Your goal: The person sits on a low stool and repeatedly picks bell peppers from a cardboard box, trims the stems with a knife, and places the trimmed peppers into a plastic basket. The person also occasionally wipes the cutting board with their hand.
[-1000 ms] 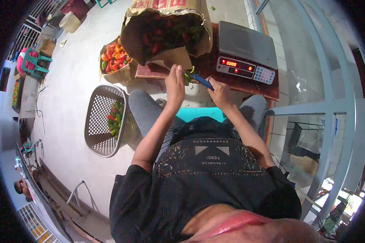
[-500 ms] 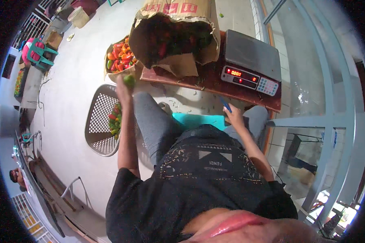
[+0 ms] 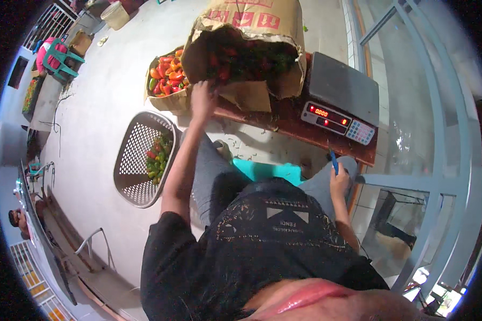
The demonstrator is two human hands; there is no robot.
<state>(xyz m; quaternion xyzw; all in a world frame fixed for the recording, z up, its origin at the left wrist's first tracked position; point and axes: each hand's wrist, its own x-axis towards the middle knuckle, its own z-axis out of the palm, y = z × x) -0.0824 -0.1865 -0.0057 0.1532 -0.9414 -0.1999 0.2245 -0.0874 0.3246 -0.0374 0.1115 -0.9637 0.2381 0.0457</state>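
From my feed the left hand [image 3: 202,99] is reaching into the torn sack of peppers [image 3: 249,59], grip hidden so can't tell, right hand [image 3: 338,182] clenches a blue knife [image 3: 333,160], and the basket [image 3: 139,160] below-left of it is barely filled.

A produce sorting and weighing spot at what looks like a small market or wholesale yard: a large brown paper sack [image 3: 251,53] brimming with red and green peppers sits on a low wooden bench [image 3: 284,125] beside a digital weighing scale [image 3: 340,99] with a lit red display. A cardboard box [image 3: 166,80] of sorted peppers and a perforated plastic basket [image 3: 139,160] rest on the bare concrete floor [image 3: 102,101], with metal-framed glass doors [image 3: 428,160] alongside.
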